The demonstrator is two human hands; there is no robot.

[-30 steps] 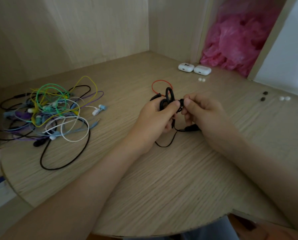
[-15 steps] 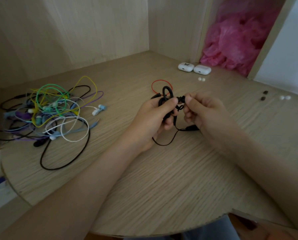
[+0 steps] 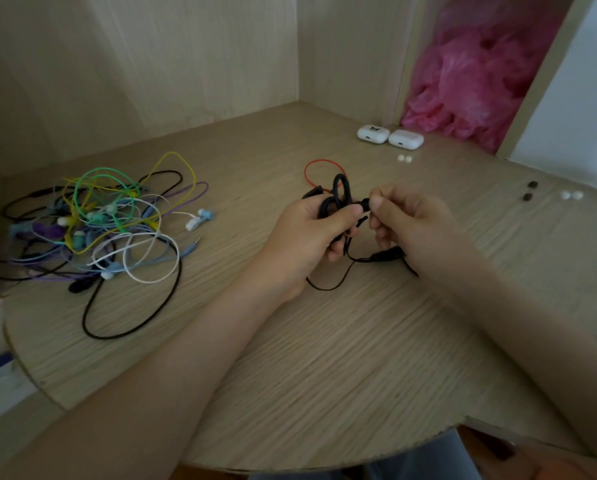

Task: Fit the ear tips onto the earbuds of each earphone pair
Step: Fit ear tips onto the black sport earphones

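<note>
Black earphones [image 3: 338,202] near table [image 3: 325,358] centre, bunched in the curled fingers and thumb of the left hand [image 3: 311,233]. Ear hooks looping out toward 12 o'clock, cord sagging to the wood toward 6. At 3 o'clock of the bundle, a small dark tip [image 3: 365,204] pinched between thumb and forefinger of the right hand [image 3: 408,223], pressed against one bud.

Judged as mid-fitting: tip meeting nozzle, not plainly seated. Next move likely calling for a firm push with a slight twist, bud braced by the left thumb, then a look round the rim.

Tip on, half on, or merely touching: impossible to tell. Nozzle covered by fingertips; second bud lost inside the left fist. Remote [image 3: 387,253] partly under the right hand.

Farther out:
- Red cord [image 3: 319,164] at 12.
- Two white cases [image 3: 373,134] at 1, white tips [image 3: 404,158] just in front.
- Dark tips [image 3: 530,190] and a second white pair [image 3: 571,195] at 3, well apart from the hands.
- Tangle [image 3: 99,223] of coloured earphones at 9, buds there too small to judge.
- Pink bag [image 3: 474,74] beyond the cases.
</note>
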